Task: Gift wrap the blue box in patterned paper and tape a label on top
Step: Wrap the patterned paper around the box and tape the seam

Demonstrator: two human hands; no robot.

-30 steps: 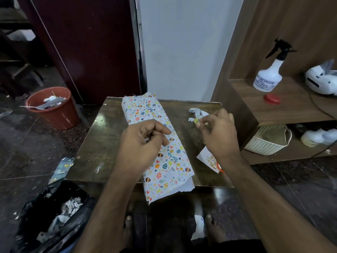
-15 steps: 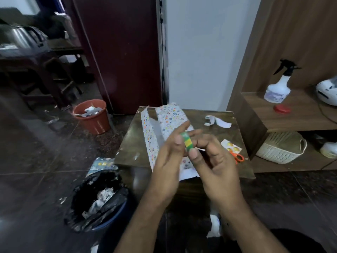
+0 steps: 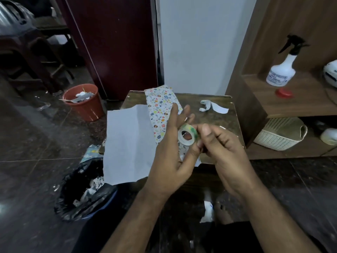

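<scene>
A small roll of clear tape [image 3: 187, 134] with a green-yellow core is held up between both hands above the small dark table [image 3: 218, 117]. My left hand [image 3: 173, 154] holds the roll with thumb and fingers, the fingers pointing up. My right hand [image 3: 224, 143] pinches at the roll's right edge. Under them lies the patterned paper [image 3: 160, 106], wrapped over the box, which is hidden. One flap of the paper [image 3: 127, 141] has fallen open to the left, white side up, hanging past the table edge.
Curled paper scraps [image 3: 213, 106] lie at the table's far right. A black-lined bin [image 3: 83, 190] stands at the lower left, a red bucket [image 3: 83, 103] behind it. To the right are a wooden shelf [image 3: 300, 99] with a spray bottle [image 3: 282, 68], a red lid [image 3: 284, 93] and a woven basket [image 3: 280, 134].
My right hand picked the tape roll off the table and both hands raised it. My left hand left the paper, and its flap fell open to the left.
</scene>
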